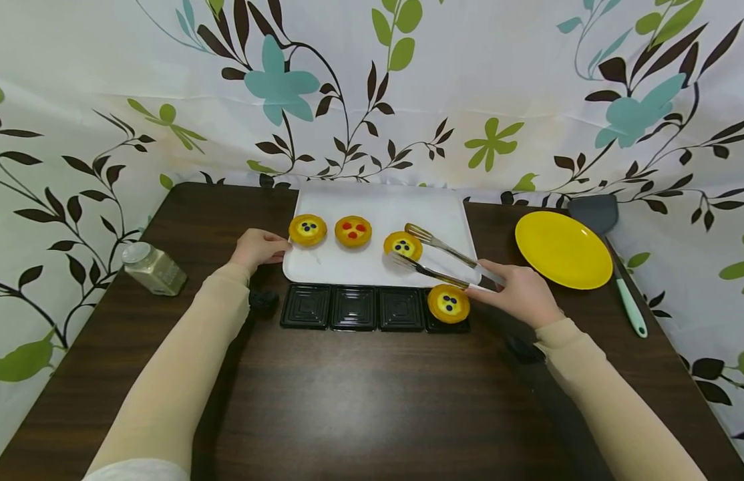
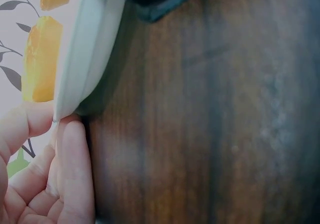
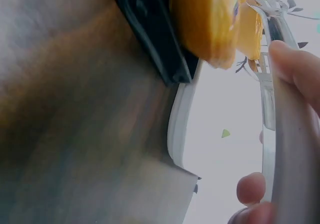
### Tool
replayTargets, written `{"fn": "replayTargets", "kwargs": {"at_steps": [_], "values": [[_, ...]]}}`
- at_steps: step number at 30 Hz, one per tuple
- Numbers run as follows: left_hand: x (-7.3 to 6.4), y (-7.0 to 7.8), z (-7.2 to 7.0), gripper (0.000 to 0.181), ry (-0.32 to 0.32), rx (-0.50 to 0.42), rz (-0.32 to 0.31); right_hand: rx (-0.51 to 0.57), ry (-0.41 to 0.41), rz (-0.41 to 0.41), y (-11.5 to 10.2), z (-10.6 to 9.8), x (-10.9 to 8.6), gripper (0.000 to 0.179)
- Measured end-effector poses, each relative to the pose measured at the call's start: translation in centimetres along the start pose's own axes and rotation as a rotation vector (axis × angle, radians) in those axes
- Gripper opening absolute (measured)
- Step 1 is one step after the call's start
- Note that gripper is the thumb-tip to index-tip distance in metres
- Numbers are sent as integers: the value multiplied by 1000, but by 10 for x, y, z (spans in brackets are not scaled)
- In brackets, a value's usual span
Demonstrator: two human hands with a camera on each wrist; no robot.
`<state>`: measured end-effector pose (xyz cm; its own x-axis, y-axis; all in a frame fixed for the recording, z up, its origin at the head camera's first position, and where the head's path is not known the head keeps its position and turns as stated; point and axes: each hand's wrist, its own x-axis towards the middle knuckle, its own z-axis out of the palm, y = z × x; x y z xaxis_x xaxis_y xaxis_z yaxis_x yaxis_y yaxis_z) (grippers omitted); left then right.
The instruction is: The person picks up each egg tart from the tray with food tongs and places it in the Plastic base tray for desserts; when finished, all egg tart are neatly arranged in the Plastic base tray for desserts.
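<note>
My left hand [image 1: 256, 250] pinches the left rim of a white tray [image 1: 366, 268], thumb [image 2: 35, 118] on top and fingers underneath. My right hand [image 1: 519, 292] holds metal tongs [image 1: 449, 250], their jaws spread on either side of a blue-dotted tart [image 1: 397, 243] on the tray's right half. Whether the tips touch that tart, I cannot tell. Further left on the tray sit a red-dotted tart [image 1: 352, 232] and another blue-dotted tart [image 1: 308, 230]. In front, a blue-dotted tart [image 1: 448, 304] rests on the rightmost of several black square dishes [image 1: 354, 308] in a row.
To the right lies a yellow plate [image 1: 564, 250], beside a spatula [image 1: 630, 307] with a grey head and mint handle. A lidded glass jar [image 1: 154, 268] lies tilted at the left. Behind the dark wood table [image 1: 360, 401] hangs a leaf-patterned curtain [image 1: 186, 100].
</note>
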<state>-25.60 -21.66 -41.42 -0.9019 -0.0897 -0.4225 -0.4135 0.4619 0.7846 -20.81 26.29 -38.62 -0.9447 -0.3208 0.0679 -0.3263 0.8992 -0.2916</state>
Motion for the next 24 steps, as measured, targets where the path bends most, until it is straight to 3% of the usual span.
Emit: {"fn": "replayTargets", "kwargs": {"at_steps": [8,24], "values": [[0,0,0,42,6,4,23,29,-2,-1,-11,-10,-28,77],[-2,0,2,42,16,10,36,-56,-23,-62,-22,-10,-66,71]]}}
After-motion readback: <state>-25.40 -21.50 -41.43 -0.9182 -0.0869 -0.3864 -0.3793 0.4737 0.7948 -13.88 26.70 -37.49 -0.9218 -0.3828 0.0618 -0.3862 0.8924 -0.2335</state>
